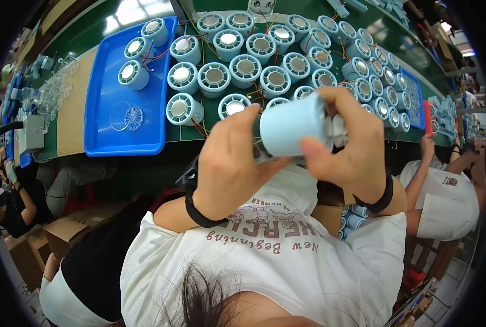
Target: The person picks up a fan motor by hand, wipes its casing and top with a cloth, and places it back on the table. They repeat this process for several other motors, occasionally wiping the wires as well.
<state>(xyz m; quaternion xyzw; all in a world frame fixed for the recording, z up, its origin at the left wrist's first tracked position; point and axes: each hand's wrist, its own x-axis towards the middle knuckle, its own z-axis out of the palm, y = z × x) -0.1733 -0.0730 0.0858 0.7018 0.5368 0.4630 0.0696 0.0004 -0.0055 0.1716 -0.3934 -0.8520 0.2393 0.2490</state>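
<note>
A light blue plastic cylindrical housing (291,126) is held sideways above the near edge of the table, in front of my chest. My right hand (360,144) grips its right end, fingers over the top and thumb against the lower side. Some whitish parts show between that end and the palm, too blurred to name. My left hand (229,163) closes round the other end, thumb beneath it. Something clear or greyish shows below that end, mostly hidden by the fingers. Just beyond my hands stand many similar light blue housings (214,76) with round metal or white centres and thin coloured wires.
A blue tray (93,128) at the left holds three housings and a clear ribbed plastic piece (134,117). Clear plastic parts (58,87) lie further left. To the right are another blue tray (413,101), a red object (429,117) and a co-worker's arm (421,169).
</note>
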